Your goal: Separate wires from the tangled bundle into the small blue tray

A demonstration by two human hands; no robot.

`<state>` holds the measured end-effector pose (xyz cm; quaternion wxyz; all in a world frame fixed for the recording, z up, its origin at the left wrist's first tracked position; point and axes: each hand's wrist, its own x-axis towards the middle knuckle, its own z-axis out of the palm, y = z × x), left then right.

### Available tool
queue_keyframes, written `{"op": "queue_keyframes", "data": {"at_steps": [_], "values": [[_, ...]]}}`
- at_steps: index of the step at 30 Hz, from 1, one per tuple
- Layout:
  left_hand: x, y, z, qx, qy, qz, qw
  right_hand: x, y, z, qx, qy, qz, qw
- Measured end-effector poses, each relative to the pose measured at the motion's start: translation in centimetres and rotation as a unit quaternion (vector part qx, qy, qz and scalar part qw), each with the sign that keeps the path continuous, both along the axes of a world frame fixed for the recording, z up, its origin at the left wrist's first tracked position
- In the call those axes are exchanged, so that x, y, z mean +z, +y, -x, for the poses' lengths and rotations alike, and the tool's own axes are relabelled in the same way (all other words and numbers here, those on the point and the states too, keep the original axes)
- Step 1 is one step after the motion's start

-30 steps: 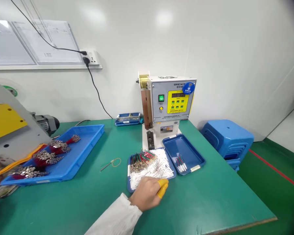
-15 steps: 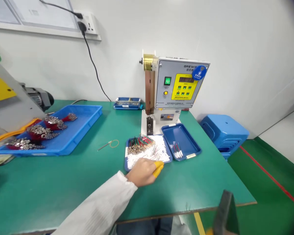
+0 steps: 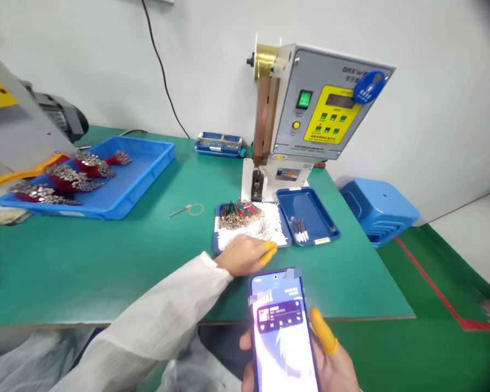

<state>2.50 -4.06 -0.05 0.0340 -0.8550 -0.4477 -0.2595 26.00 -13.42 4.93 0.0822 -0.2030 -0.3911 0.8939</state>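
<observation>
My right hand (image 3: 335, 362) is wrapped round a smartphone (image 3: 283, 340) at the lower middle, its thumb in a yellow finger cot along the right edge. The lit screen shows a music player panel. My left hand (image 3: 247, 255), in a white sleeve (image 3: 163, 307), rests at the front edge of a blue tray (image 3: 217, 242). Its fingers, two in yellow cots, are pressed together; what they hold, if anything, is hidden. Inside that tray lie white sleeve pieces (image 3: 275, 218) and a bundle of red, green and black wires (image 3: 240, 214).
To the right, a second blue tray (image 3: 322, 226) holds several white-ended wires (image 3: 300, 231). Behind stands a bench machine (image 3: 288, 109). A large blue tray (image 3: 147, 179) with wire bundles is at left. A blue stool (image 3: 379, 204) stands beyond the table's right edge.
My right hand has brought the smartphone up from the lower right, its screen now facing me. My left hand stays by the tray. The view has tilted down.
</observation>
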Motion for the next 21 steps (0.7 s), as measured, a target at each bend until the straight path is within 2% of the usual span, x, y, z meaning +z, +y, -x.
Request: {"op": "queue_keyframes", "data": {"at_steps": [2, 3, 8, 11, 14, 16, 18, 20, 21], "values": [[-0.1, 0.1, 0.0, 0.007, -0.002, 0.001, 1.000, -0.3, -0.6, 0.4, -0.027, 0.026, 0.102, 0.994], [-0.1, 0.1, 0.0, 0.008, 0.001, 0.000, 1.000, -0.6, -0.8, 0.5, -0.035, 0.033, 0.123, 0.991], [0.4, 0.2, 0.2, -0.012, 0.030, 0.007, 0.999, -1.7, -0.8, 1.0, -0.051, 0.033, 0.155, 0.986], [0.6, 0.1, 0.2, -0.016, 0.041, 0.009, 0.999, -1.6, -0.7, 1.5, -0.067, 0.032, 0.164, 0.984], [0.5, 0.0, 0.2, -0.009, 0.042, 0.003, 0.999, -1.3, -1.0, 1.5, -0.120, 0.019, 0.169, 0.978], [0.5, 0.0, 0.1, -0.003, 0.042, 0.000, 0.999, -1.1, -1.0, 0.4, -0.159, 0.006, 0.157, 0.975], [0.5, -0.1, 0.0, 0.002, 0.045, 0.001, 0.999, -1.1, -0.6, -1.8, -0.157, -0.021, 0.113, 0.981], [0.5, -0.1, 0.0, 0.004, 0.050, 0.003, 0.999, -1.0, 0.3, -4.7, -0.091, -0.088, 0.015, 0.992], [0.5, -0.1, 0.0, 0.005, 0.053, 0.002, 0.999, -0.8, 0.7, -6.2, -0.034, -0.145, -0.064, 0.987]]}}
